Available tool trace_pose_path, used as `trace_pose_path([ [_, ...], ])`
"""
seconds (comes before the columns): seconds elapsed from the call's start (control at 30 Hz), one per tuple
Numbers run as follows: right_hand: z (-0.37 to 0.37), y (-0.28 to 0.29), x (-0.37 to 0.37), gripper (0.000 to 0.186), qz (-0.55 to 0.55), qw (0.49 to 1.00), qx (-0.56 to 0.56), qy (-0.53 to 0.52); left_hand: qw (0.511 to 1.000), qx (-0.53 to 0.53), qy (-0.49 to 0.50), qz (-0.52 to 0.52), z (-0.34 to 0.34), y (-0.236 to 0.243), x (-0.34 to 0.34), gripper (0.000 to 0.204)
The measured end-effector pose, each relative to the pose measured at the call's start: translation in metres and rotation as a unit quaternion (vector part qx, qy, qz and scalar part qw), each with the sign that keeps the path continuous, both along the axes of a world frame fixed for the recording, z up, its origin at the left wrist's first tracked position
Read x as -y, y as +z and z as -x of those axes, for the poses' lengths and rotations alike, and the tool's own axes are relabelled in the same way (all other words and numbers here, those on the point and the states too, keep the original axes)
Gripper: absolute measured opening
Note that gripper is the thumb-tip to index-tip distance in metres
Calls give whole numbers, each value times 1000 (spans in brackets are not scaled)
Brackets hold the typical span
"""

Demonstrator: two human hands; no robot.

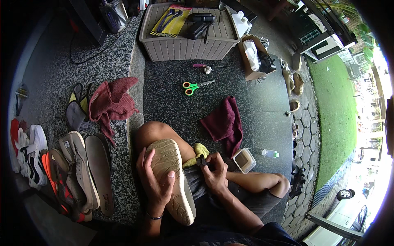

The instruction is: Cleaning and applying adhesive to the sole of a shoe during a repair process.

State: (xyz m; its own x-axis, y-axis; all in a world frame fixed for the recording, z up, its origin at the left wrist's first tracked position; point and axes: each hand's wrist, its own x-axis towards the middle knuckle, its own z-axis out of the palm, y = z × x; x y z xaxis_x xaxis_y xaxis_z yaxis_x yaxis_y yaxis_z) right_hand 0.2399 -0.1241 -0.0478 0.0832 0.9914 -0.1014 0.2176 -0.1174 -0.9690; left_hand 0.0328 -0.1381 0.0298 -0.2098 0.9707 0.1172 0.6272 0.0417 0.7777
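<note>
My left hand [158,180] grips a shoe [166,160] over my lap, its tan, grooved sole turned up and its pale edge along the right side. Thumb and fingers lie on opposite edges of the sole. Just right of it, my right hand [214,172] is closed in a pinch on a small dark piece [202,160], whose kind I cannot make out. A yellow cloth [200,149] lies on my leg beside that piece. Beyond my right hand stands a clear plastic tub [244,160] with murky content, next to a maroon cloth [227,125].
Green-handled scissors [193,87] and a screwdriver [200,65] lie on the dark stone floor. A grey lidded box [184,49] stands at the far side. Several shoes [78,172] and a red cloth [113,102] rest at left. A small bottle [270,153] lies at right.
</note>
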Motion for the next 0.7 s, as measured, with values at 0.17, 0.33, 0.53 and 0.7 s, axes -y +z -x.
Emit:
trace_pose_path([
  [0.17,1,0,-1,19,2,1000,-6,-2,1000,-9,-3,13,2,2,0,81],
  [0.33,0,0,-1,18,2,1000,-7,-2,1000,-21,-5,8,1,3,0,81],
  [0.53,1,4,-1,18,14,1000,-1,-1,1000,-17,2,15,1,5,0,80],
  [0.7,1,5,-3,17,1,1000,-16,0,1000,-15,6,3,1,1,1,80],
])
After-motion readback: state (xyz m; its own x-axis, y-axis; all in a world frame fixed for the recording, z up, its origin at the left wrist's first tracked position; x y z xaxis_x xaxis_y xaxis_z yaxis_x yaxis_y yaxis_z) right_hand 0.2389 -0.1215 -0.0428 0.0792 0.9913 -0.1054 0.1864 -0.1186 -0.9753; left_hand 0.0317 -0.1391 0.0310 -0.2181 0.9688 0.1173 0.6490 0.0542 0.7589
